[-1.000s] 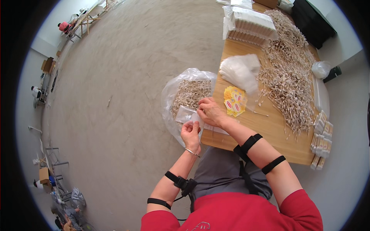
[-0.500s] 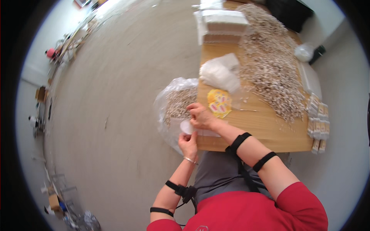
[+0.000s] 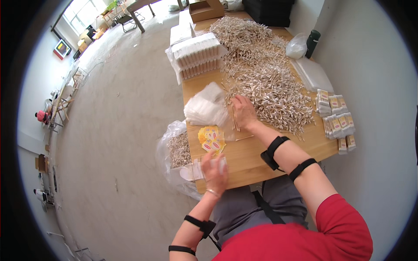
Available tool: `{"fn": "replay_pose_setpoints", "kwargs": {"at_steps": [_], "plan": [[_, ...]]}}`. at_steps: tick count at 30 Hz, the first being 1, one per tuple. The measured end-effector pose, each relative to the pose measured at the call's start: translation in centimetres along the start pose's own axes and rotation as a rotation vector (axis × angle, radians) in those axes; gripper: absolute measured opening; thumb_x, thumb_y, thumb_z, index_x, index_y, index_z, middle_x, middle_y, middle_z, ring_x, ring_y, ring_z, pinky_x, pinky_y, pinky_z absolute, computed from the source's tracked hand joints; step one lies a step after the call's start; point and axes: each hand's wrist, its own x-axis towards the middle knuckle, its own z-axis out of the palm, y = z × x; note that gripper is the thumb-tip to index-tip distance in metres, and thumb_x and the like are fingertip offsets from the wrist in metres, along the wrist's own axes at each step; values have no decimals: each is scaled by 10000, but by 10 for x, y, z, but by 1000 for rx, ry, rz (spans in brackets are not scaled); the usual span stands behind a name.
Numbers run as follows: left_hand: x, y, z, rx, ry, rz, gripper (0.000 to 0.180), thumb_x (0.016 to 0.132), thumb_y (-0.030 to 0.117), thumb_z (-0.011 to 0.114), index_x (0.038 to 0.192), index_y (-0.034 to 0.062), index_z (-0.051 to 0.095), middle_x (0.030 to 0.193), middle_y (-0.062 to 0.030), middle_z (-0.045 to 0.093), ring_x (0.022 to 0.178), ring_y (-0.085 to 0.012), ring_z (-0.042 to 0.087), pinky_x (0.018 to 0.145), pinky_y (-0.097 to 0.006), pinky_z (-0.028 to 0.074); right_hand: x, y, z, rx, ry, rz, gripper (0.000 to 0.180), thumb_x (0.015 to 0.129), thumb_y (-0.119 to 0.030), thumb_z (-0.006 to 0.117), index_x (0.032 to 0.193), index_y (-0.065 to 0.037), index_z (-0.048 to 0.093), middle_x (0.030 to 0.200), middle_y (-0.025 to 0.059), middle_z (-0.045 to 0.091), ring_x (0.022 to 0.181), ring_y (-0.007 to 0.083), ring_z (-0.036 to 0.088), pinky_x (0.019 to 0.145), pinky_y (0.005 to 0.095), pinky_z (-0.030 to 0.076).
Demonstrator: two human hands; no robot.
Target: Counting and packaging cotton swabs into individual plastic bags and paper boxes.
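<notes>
My right hand (image 3: pixel 244 114) is at the left edge of a big pile of cotton swabs (image 3: pixel 278 89), its bent fingers closed around a few swabs beside the clear bags. My left hand (image 3: pixel 214 174), smeared by motion, hovers over the near left corner of the table with its fingers apart. Just above its fingertips lie yellow-and-white paper labels (image 3: pixel 212 140). To its left, a white round disc (image 3: pixel 187 173) sticks out past the table edge. A stack of clear plastic bags (image 3: pixel 204 106) lies beyond the labels.
A clear sack of swabs (image 3: pixel 177 150) stands against the table's left side. Packed white bundles (image 3: pixel 198 52) sit at the far left of the wooden table (image 3: pixel 261 161). Small filled packets (image 3: pixel 337 122) line the right edge, near flat plastic sheets (image 3: pixel 312 75) and a dark green bottle (image 3: pixel 312 41).
My right hand has moved from beside the left hand to the swab pile. My left hand has come off the white disc and shifted over the tabletop. The view has turned.
</notes>
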Motion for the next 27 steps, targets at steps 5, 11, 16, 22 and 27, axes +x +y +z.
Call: {"fn": "replay_pose_setpoints", "kwargs": {"at_steps": [5, 11, 16, 22, 27], "plan": [[45, 37, 61, 121, -130, 295, 466, 782, 64, 562, 1246, 61, 516, 1304, -100, 471, 1260, -292, 381, 1079, -431, 290, 36, 26, 11, -211, -189, -168, 402, 833, -76, 498, 1233, -80, 538, 1355, 112, 454, 1278, 314, 391, 1038, 398, 365], [61, 30, 77, 169, -133, 335, 396, 776, 75, 527, 1168, 74, 586, 1163, -61, 567, 1174, -223, 468, 1052, -386, 312, 25, 24, 1, -280, -432, -104, 375, 868, -150, 489, 1229, -53, 523, 1374, 93, 434, 1302, 293, 365, 1029, 424, 362], [57, 35, 75, 118, -110, 370, 316, 757, 85, 552, 1063, 99, 632, 1030, -36, 595, 1040, -214, 527, 950, -370, 368, -10, 44, -10, -225, -286, -202, 300, 888, -222, 521, 1121, -45, 588, 1334, 98, 482, 1292, 277, 385, 1040, 420, 341], [40, 29, 70, 78, -145, 429, 291, 756, 83, 558, 1034, 116, 635, 984, -35, 601, 972, -221, 544, 888, -364, 388, -55, 39, -34, -157, -274, -341, 247, 877, -203, 545, 1068, -63, 616, 1284, 87, 539, 1259, 248, 443, 1096, 460, 236], [42, 31, 65, 182, -121, 306, 311, 791, 91, 533, 1089, 127, 617, 1074, -31, 585, 1038, -224, 528, 923, -373, 357, -94, 43, -44, -181, -175, -332, 254, 856, -169, 522, 1073, -81, 617, 1275, 71, 545, 1260, 234, 446, 1113, 473, 197]]}}
